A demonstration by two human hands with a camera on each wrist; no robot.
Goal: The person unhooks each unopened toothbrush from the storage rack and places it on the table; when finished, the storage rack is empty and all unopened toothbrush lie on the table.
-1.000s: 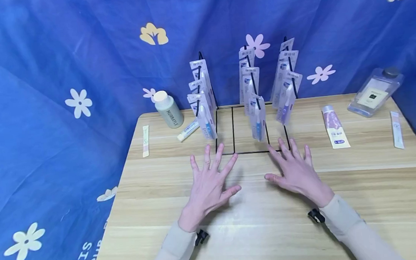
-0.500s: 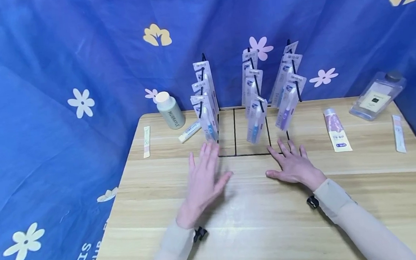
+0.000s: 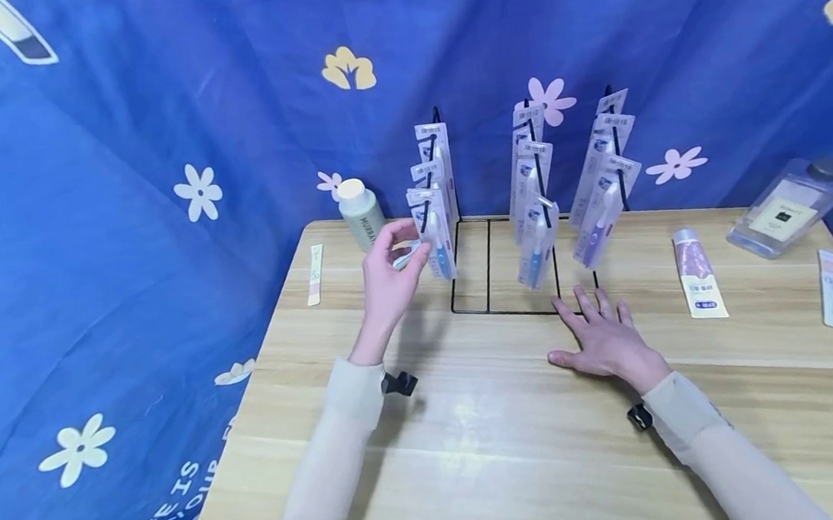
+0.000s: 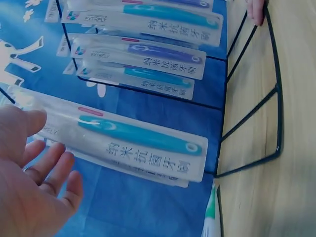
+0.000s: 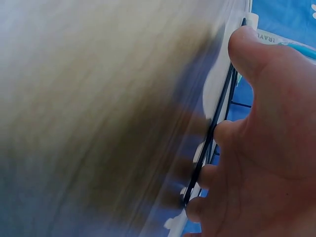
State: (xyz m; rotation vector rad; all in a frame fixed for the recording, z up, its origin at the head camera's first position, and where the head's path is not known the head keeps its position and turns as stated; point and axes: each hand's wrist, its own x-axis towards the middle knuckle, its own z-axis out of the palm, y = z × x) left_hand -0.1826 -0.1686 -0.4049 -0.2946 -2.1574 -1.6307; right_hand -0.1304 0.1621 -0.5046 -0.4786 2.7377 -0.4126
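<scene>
My left hand [image 3: 388, 275] is at the front left toothbrush pack [image 3: 436, 245], thumb and fingers bent around its left edge. In the left wrist view the thumb overlaps the upper part of this clear pack with a teal toothbrush [image 4: 143, 134], and the other fingers curl loosely beside it, apart from the thumb. The pack hangs on a black wire rack [image 3: 519, 313], with another pack close behind. My right hand [image 3: 599, 344] lies spread on the table, fingertips at the rack's front wire. Its fingers show along that wire [image 5: 211, 133] in the right wrist view.
More toothbrush packs hang on the middle [image 3: 537, 240] and right prongs [image 3: 607, 208]. A white-capped bottle [image 3: 362, 215] and a partly hidden toothpaste tube stand left. A purple-white tube [image 3: 698, 275], clear bottle [image 3: 788, 207] and slim sachet [image 3: 831, 289] are right; another sachet [image 3: 316, 275] lies far left.
My left hand has lifted from the table and moved forward to the front left toothbrush pack, its fingers bending. The right hand stays by the rack's front wire. The head view has shifted left.
</scene>
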